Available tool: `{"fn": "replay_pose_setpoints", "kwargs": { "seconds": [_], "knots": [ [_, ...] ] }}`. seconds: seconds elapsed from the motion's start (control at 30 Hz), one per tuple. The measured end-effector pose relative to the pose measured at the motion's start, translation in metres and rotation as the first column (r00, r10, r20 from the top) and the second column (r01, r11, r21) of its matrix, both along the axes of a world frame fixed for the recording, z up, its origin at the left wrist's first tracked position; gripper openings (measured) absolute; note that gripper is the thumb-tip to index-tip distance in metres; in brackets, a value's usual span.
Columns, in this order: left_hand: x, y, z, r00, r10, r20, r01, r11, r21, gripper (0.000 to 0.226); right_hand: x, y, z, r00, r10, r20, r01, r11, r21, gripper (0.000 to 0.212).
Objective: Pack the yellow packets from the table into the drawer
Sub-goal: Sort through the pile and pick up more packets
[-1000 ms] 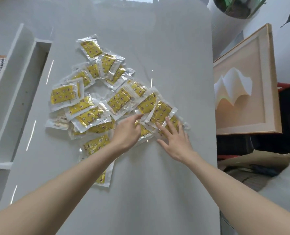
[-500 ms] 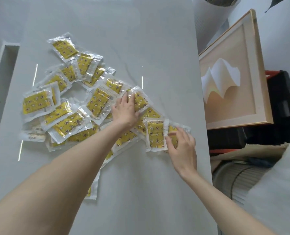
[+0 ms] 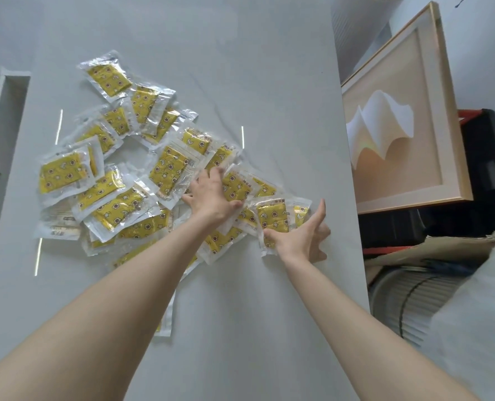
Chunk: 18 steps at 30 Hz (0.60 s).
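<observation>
Gathering looks like the step in hand. Yellow star-printed packets in clear plastic [image 3: 168,169] lie heaped on the glossy pale-grey table [image 3: 269,82]. The left hand [image 3: 211,195] presses flat and spread on the heap's right part. The right hand [image 3: 301,235] is splayed, its thumb touching the heap's rightmost packet [image 3: 272,217]. Next they need bunching, gripping and carrying to the white open drawer [image 3: 11,91] left of the heap.

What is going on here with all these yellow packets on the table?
A person seems to be gathering the yellow packets that lie in a loose heap on the table. The left hand presses flat on packets near the heap's right side. The right hand, fingers spread, touches a packet at the heap's right edge with its thumb. No packet is lifted, and the part of the drawer that shows at the left holds none.
</observation>
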<state>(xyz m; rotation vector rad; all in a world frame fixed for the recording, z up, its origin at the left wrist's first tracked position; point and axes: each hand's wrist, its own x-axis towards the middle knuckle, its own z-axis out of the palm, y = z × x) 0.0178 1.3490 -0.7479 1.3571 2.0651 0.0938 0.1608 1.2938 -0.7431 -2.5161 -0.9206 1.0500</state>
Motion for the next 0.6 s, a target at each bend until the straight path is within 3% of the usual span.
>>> {"fn": "replay_pose_setpoints", "kwargs": {
  "seconds": [0.1,0.17,0.3,0.43,0.6],
  "knots": [
    [0.002,-0.011,0.001,1.0,-0.003,0.015,0.003,1.0,-0.004,0.073,0.009,-0.006,0.003,0.994,-0.053,-0.099,0.052,0.999,-0.015,0.101],
    [0.003,-0.019,0.002,1.0,-0.005,0.019,0.003,0.995,0.1,0.059,0.018,-0.012,0.001,0.971,-0.149,-0.189,0.15,0.989,-0.009,0.083],
    [0.012,-0.027,0.009,0.98,-0.003,0.201,-0.039,0.977,0.208,0.026,0.038,-0.027,-0.004,0.947,-0.187,-0.26,0.183,0.982,-0.04,0.048],
    [0.031,-0.025,0.012,0.939,0.075,0.335,-0.124,0.984,0.126,0.024,0.058,-0.033,-0.003,0.93,-0.21,-0.301,0.211,0.977,-0.028,0.044],
    [0.051,-0.022,0.001,0.997,0.047,0.058,-0.051,0.997,0.065,0.032,0.067,-0.034,-0.007,0.925,-0.16,-0.344,0.165,0.986,-0.015,0.048]
  ]
}}
